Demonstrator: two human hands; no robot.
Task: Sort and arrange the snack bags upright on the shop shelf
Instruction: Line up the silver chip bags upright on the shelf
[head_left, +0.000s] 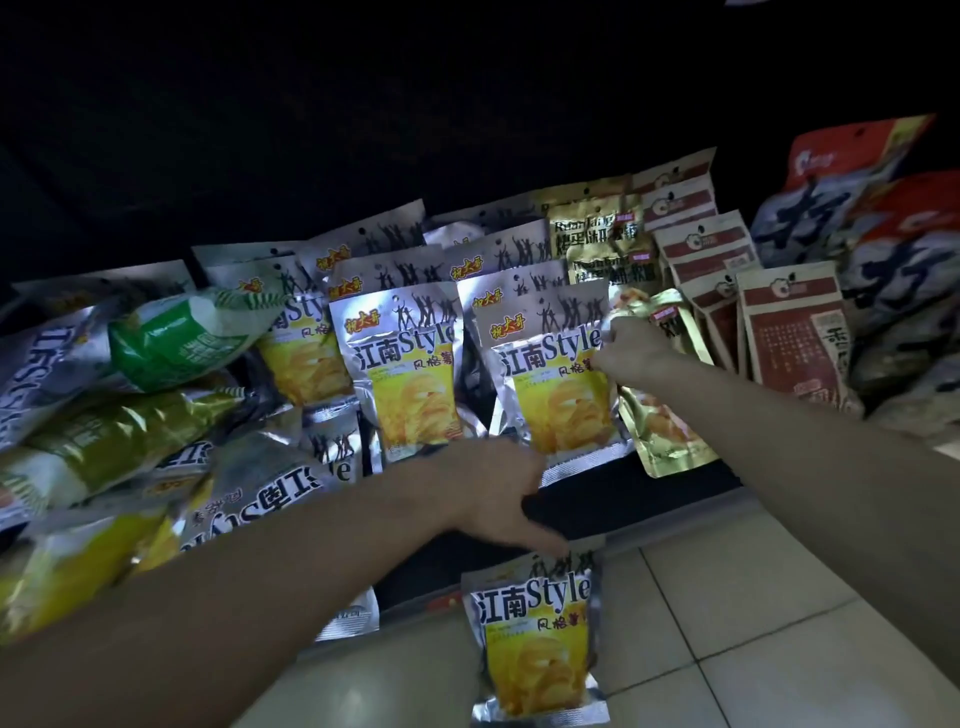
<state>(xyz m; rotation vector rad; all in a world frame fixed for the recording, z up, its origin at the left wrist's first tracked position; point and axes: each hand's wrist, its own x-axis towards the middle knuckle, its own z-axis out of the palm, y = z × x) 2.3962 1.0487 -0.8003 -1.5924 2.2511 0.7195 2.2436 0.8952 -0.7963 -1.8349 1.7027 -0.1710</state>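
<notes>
Silver and yellow chip bags stand upright in rows in the middle of the dark shelf (649, 499). My right hand (626, 347) is curled on the upper right edge of the front upright chip bag (550, 387), with a tilted gold bag (667, 415) right behind it. My left hand (501, 493) reaches past the shelf's front edge and pinches the top of another silver chip bag (535, 639). That bag hangs upright below the shelf, over the floor. A second upright bag (405, 374) stands just left of the one my right hand holds.
A heap of bags lies flat at the left: a green bag (176, 338), an olive bag (119, 441) and several silver ones. Red-brown bags (795, 338) and blue-and-white bags (883, 244) stand at the right. Pale floor tiles (779, 623) lie below.
</notes>
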